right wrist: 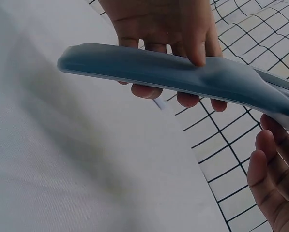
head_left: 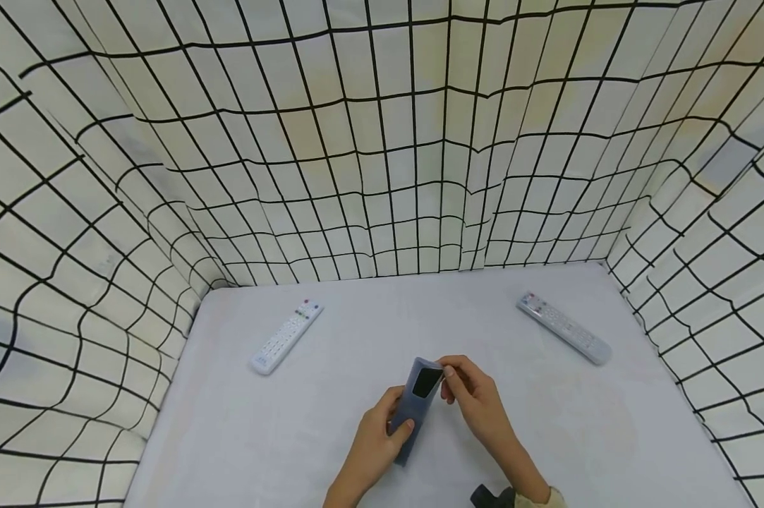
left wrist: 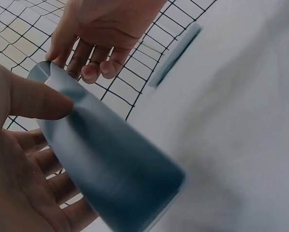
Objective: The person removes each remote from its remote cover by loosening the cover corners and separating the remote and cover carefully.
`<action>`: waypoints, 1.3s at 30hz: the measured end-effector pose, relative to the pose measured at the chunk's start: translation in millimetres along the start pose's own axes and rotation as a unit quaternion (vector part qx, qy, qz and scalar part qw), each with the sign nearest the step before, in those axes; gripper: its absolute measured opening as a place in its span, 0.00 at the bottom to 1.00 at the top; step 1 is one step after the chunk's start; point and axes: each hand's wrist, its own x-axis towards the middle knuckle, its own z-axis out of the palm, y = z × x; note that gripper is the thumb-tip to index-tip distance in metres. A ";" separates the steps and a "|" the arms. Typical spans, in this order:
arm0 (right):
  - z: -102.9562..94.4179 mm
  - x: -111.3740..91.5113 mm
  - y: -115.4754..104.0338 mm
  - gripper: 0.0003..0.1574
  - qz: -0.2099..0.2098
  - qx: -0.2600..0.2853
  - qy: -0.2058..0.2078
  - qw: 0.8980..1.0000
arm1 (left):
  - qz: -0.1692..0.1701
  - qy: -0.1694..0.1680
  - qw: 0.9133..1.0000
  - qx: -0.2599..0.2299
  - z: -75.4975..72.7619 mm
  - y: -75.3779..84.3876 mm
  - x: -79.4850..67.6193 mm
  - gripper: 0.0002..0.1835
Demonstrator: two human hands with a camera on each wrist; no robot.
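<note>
Over the table (head_left: 248,437), my left hand (head_left: 375,439) is gripping a blue-grey handset (head_left: 413,408), my right hand (head_left: 473,395) pinching its top corner. Work seems unfinished; a white remote (head_left: 286,337) and grey remote (head_left: 564,328) are lying apart.

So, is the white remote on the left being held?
No, the white remote lies on the white table; the left hand holds a blue-grey object.

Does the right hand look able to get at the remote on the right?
Probably yes: bare table lies between the right hand and that remote, though the hand pinches the blue-grey object.
</note>
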 end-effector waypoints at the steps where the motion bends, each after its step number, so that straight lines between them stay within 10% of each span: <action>1: 0.8 -0.1 -0.2 0.11 0.005 -0.012 0.006 1.000 | -0.002 0.009 1.000 0.006 0.3 0.3 0.3 0.24; 15: 3.1 1.9 0.7 0.19 -0.137 -0.181 0.027 0.974 | 0.038 0.130 0.982 0.134 3.5 1.3 -1.0 0.23; 39: -14.6 3.3 0.2 0.18 -0.181 -0.220 -0.069 0.956 | 0.087 0.089 0.953 0.278 -11.0 -2.9 -3.5 0.20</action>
